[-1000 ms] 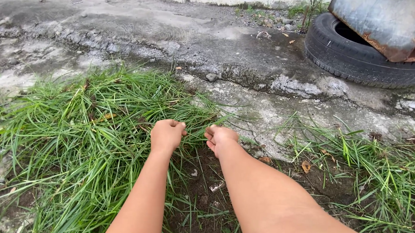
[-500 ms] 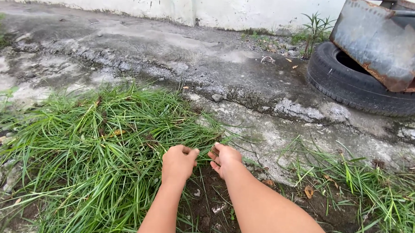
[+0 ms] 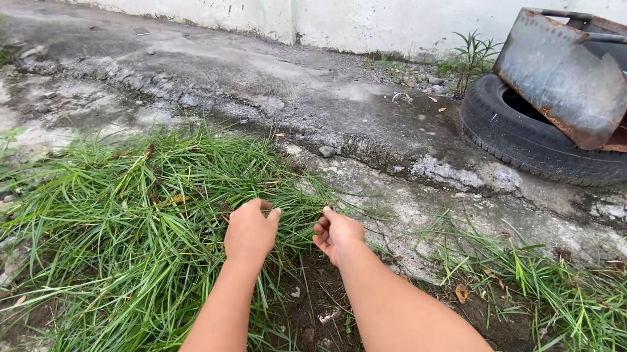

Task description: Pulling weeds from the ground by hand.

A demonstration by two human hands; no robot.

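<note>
**Green clump, both hands at its edge**

Green grass clump (image 3: 144, 223) lies beside bare soil (image 3: 313, 306). Left hand (image 3: 251, 230) clenches blades; right hand (image 3: 337, 233) has fingers curled, seemingly empty. Judged step: gripping. Next calls for a firm hold low down.

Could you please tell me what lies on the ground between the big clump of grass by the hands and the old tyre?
In the head view, cracked bare concrete with a small stone separates the grass clump from the tyre.
</note>
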